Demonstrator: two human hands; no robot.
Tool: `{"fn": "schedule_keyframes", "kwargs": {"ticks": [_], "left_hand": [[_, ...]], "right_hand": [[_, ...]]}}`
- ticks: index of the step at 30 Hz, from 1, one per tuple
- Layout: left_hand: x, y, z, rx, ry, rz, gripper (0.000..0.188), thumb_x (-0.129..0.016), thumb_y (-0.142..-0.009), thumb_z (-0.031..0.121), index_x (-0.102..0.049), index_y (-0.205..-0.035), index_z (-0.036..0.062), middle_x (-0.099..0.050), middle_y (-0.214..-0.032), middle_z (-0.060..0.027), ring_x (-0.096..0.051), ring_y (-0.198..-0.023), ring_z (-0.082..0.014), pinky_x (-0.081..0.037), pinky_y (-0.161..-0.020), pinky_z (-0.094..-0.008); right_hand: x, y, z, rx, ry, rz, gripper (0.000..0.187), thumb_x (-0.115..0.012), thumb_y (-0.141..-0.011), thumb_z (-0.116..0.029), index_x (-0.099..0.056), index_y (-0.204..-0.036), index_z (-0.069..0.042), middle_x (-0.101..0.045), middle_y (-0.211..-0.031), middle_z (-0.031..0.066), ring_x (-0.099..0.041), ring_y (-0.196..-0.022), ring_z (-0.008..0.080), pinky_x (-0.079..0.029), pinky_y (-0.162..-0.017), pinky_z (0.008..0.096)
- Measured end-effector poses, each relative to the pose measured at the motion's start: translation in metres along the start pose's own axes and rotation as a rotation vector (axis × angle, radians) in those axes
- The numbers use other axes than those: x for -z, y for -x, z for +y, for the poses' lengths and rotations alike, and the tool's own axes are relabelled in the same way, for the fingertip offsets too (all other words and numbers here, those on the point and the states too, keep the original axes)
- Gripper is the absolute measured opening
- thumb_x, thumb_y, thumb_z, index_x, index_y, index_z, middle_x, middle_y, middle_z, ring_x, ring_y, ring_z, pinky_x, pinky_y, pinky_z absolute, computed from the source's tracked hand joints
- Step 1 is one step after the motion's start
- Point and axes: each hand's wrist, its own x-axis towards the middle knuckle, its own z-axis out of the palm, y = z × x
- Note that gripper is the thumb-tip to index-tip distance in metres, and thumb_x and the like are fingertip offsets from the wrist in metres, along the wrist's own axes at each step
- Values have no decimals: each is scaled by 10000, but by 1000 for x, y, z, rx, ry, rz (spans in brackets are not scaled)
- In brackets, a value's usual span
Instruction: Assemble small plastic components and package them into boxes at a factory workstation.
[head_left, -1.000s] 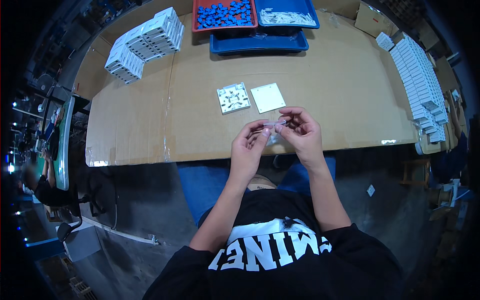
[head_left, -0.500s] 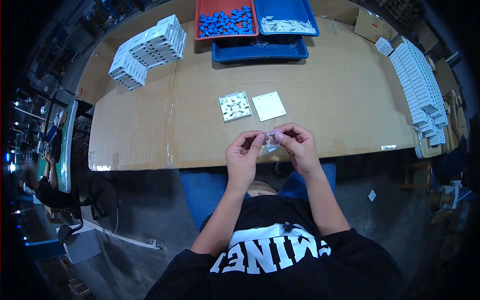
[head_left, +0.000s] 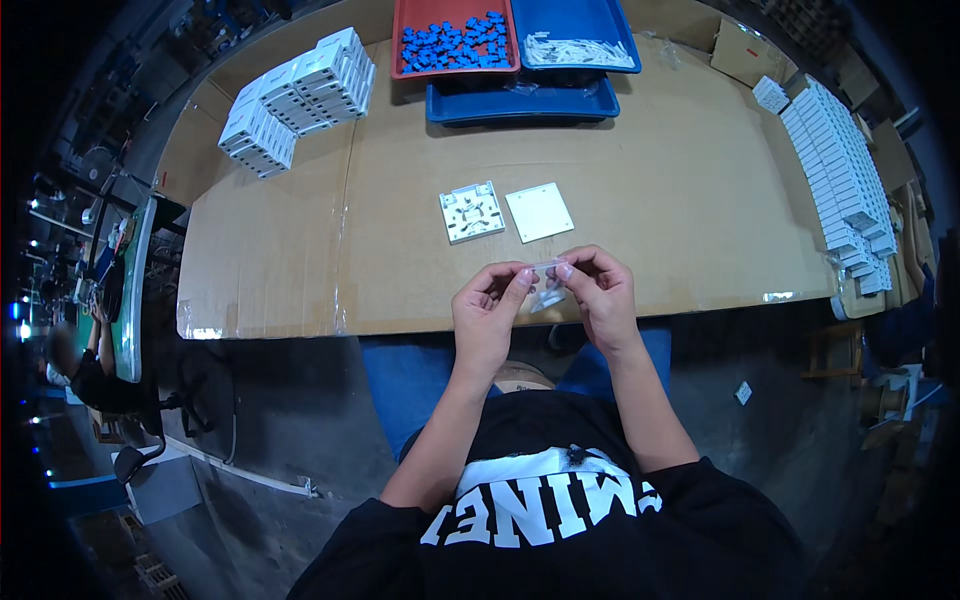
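A small clear plastic bag (head_left: 545,288) with something whitish inside is stretched between my two hands, just over the table's near edge. My left hand (head_left: 489,308) pinches its upper left corner between thumb and fingers. On the other side, the thumb and fingers of my right hand (head_left: 602,297) grip the upper right corner. Beyond my hands lies a white square plastic box base (head_left: 472,212), its inside facing up with small dark and metallic-looking parts. Beside it on the right, and apart from it, a flat white square cover (head_left: 540,212) rests on the cardboard.
White boxes (head_left: 300,95) are stacked at the far left, and more white stacks (head_left: 835,165) line the right edge. At the back stand a red tray (head_left: 400,72) of blue parts and blue trays (head_left: 520,112), one with white sticks. A person (head_left: 105,375) sits at another table far left.
The bag hangs a little differently between my fingers, its whitish contents now showing more plainly. Both hands have stayed nearly in place.
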Motion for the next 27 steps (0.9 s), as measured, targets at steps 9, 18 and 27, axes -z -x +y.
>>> {"fn": "schedule_keyframes", "kwargs": {"ticks": [9,18,27], "left_hand": [[-2,2,1,-24,-5,-33,149,-683,-1018,80,-683,-1113,-35,-707,-989,-56,-659,-924,-97,-528,-858,-235],[-1,2,3,-69,-18,-35,149,-713,-999,104,-685,-1080,-19,-711,-1011,-52,-658,-967,-109,-519,-897,-259],[3,2,3,2,-18,-91,165,-721,-991,94,-703,-1096,-32,-721,-1059,-68,-663,-1013,-119,-523,-928,-277]], "right_hand": [[-1,1,6,46,-62,2,107,-695,-975,-10,-677,-1070,35,-711,-988,74,-690,-905,117,-572,-827,266],[-2,3,5,22,-28,-53,133,-704,-966,15,-678,-1096,26,-705,-1017,55,-665,-935,90,-545,-844,233],[-4,4,0,-16,67,-77,130,-692,-1000,-43,-649,-1108,15,-671,-1015,19,-628,-926,57,-518,-806,212]]}}
